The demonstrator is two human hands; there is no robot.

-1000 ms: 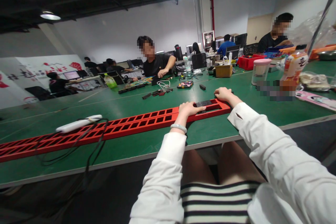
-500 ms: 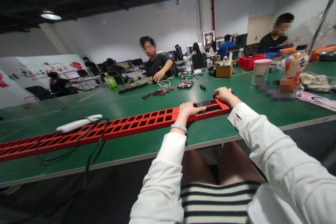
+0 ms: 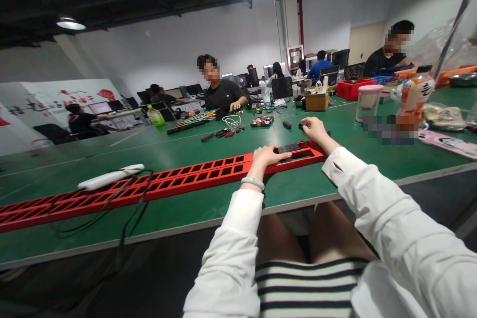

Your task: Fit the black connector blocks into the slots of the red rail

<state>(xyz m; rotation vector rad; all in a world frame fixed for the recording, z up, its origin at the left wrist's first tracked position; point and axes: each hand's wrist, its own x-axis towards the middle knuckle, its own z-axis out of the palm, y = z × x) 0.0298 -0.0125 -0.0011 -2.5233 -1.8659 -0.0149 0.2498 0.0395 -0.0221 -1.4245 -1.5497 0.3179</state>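
A long red slotted frame (image 3: 208, 169) lies along the table, with two rows of rectangular openings. My left hand (image 3: 265, 155) is closed over its right part, thumb along the near side and fingers toward the far side. Beside those fingertips a flat black rectangular piece (image 3: 288, 148) sits in the frame's end section. Just beyond the frame's right end, my right hand (image 3: 316, 129) pinches a small black block (image 3: 301, 126) between thumb and fingers. Another small black block (image 3: 286, 124) lies on the table left of it.
A white power strip (image 3: 112, 177) with a black cable (image 3: 139, 198) lies across the frame at left. Dark pieces (image 3: 219, 132) and a white cable lie farther back. A pink-lidded jar (image 3: 368, 104) and a bottle (image 3: 415, 94) stand at right. A co-worker (image 3: 223, 94) sits opposite.
My right hand has lifted off the frame's right end and moved slightly away from me, with the small black block now visible at its fingertips. My left hand has stayed in place.
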